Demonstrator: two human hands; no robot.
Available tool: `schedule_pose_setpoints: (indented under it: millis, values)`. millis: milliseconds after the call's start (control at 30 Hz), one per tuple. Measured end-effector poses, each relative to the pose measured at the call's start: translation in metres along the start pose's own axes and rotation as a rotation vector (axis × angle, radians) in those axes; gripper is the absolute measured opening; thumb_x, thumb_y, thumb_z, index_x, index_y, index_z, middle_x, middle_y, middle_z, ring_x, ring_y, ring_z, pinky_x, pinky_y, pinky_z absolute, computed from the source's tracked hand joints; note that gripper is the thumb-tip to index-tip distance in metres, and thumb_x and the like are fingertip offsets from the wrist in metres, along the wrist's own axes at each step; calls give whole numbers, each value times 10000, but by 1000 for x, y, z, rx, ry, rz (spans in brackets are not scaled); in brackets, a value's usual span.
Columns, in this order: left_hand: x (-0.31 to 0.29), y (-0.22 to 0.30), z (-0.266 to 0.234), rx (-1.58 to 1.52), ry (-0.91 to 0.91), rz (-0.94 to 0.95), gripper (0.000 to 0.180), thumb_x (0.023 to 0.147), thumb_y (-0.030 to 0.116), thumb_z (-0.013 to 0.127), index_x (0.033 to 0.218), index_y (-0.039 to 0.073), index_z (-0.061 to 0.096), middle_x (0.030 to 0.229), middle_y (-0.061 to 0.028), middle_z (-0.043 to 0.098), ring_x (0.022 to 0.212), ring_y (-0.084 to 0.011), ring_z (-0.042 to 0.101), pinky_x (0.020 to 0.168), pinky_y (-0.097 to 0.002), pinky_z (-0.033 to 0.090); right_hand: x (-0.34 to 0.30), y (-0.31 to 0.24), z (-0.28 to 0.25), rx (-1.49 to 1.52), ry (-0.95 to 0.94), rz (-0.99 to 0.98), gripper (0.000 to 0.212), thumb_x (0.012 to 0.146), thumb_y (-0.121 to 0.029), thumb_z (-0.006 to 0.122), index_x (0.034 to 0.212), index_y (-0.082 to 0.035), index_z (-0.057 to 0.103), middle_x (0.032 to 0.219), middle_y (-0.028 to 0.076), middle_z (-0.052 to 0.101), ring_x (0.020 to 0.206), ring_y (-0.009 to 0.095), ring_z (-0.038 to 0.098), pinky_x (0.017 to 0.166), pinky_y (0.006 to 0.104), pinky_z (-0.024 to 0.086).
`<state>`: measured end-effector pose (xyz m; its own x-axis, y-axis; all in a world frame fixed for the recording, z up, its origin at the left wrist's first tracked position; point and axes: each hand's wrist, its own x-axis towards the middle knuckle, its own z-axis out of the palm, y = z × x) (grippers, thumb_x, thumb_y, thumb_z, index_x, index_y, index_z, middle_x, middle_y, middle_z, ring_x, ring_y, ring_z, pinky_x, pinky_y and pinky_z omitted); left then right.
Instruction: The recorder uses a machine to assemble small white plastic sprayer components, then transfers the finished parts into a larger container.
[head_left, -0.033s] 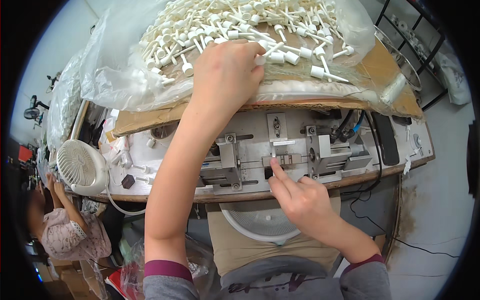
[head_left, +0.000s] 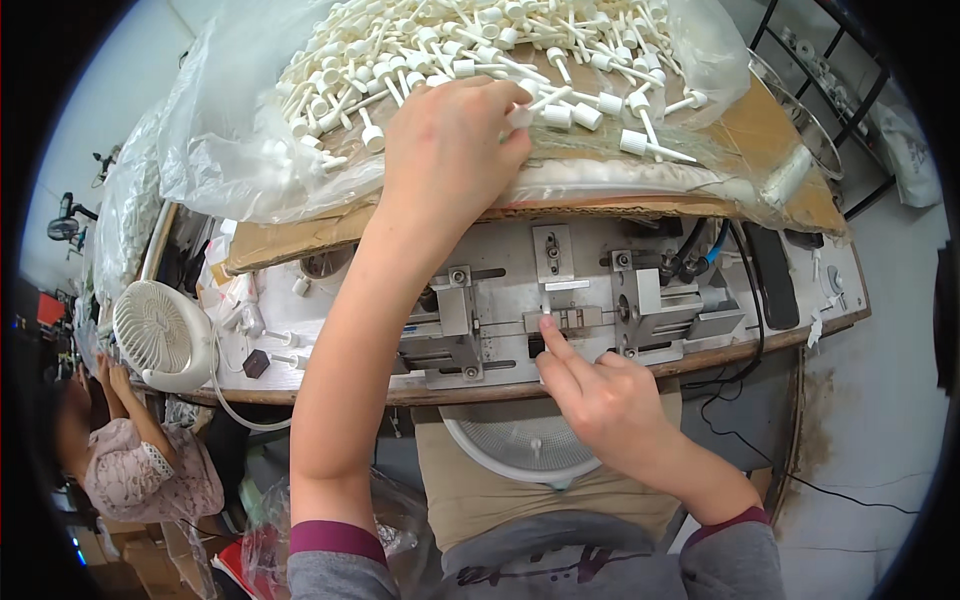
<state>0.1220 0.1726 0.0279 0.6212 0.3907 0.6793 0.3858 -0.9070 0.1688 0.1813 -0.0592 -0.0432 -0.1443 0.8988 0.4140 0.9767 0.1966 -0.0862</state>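
My left hand (head_left: 447, 135) reaches over a heap of white ribbed caps with thin stems (head_left: 430, 50) on a cardboard sheet. Its thumb and fingers pinch a white stemmed cap (head_left: 520, 116) at the heap's near edge; the palm side is hidden. Lower right, my right hand (head_left: 608, 398) has its index finger stretched out, with the tip on a small metal holder (head_left: 565, 319) in the middle of a bench fixture. The other fingers curl loosely, and nothing shows in them. Metal clamp blocks stand on both sides, a left block (head_left: 458, 325) and a right block (head_left: 655, 305).
Clear plastic sheeting (head_left: 235, 120) surrounds the heap. A white fan (head_left: 163, 335) stands at the bench's left, near loose white parts (head_left: 240, 305). A black phone-like slab (head_left: 772, 278) and cables lie at right. A round white basket (head_left: 520, 440) rests on my lap. Another person (head_left: 150, 455) sits far left.
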Motion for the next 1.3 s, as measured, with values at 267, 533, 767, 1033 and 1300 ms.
schedule_pose_setpoints:
  millis: [267,533,767,1033,1300]
  values:
    - [-46,48,-56,-525,-3,-167,328,714,32,798,1038,42,743,1041,-94,640,778,-132,673,660,-260,578,4,12,-18,157,-108,42,288,752,-153,751,988,-23,646,1127,154,693,499,163,536,486,260,447]
    - [-150,86,-60,-262,-256,-60,334,727,71,792,1047,22,709,1201,-139,674,644,-163,653,592,-252,516,74,95,-56,170,420,362,267,799,-260,762,892,-26,672,852,74,669,552,179,556,533,315,449]
    - [-158,95,-30,-115,-323,-26,300,716,135,800,998,63,727,1179,-80,697,545,-149,590,517,-259,453,101,133,-52,131,140,542,433,764,-418,770,779,-4,645,817,85,608,657,238,571,617,340,457]
    - [-153,90,-31,-112,-392,-34,299,715,180,808,991,89,737,1134,-89,711,502,-172,570,503,-259,460,63,88,-56,316,452,225,243,734,-138,785,917,-20,677,943,81,622,807,210,622,694,298,498]
    - [-50,43,-49,-268,66,-58,195,797,186,761,949,73,714,855,-92,707,670,-233,659,596,-332,514,-20,18,-20,215,186,61,264,747,-62,699,992,6,629,1238,196,632,752,221,638,663,312,507]
